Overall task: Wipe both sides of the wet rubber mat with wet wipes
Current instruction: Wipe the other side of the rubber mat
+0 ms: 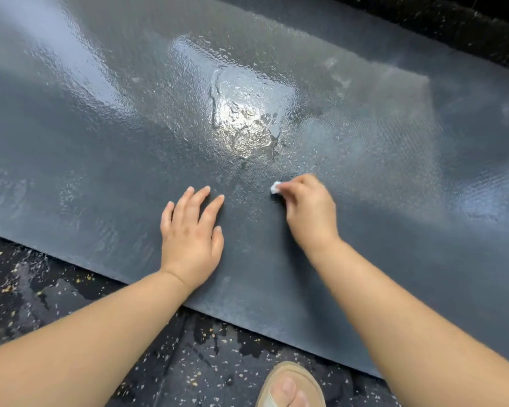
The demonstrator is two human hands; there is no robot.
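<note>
The grey rubber mat (pixel 100 142) is lying flat on the floor and is filling most of the view. It is stretching under both hands and far beyond them, to the left, to the right and ahead. Its surface is shining with water, mostly ahead of the hands and to the left of the left hand. The part around the wrists is looking more dull. The near edge of the mat is running at a slant under both forearms.

The dark speckled floor (pixel 56 304) is showing behind that edge, below the forearms, and it is looking wet in places.

A bright puddle (pixel 244 124) is sitting on the mat ahead of the hands, a little nearer to the right hand than to the left one.

The left hand (pixel 191 242) is resting flat on the mat, palm down, with its fingers straight and spread wide, and it is holding nothing. The right hand (pixel 309 210) is lying near it but apart from it, a little further ahead, with the fingers curled narrow and pinching one small thing at their tips.

A tan sandal (pixel 291 386) with a foot in it is standing on the floor between the two forearms, behind the mat edge.

The small thing is a white wipe (pixel 274 188), bunched into a little wad. The right fingertips are pressing it onto the mat, on the side facing the left hand.
</note>
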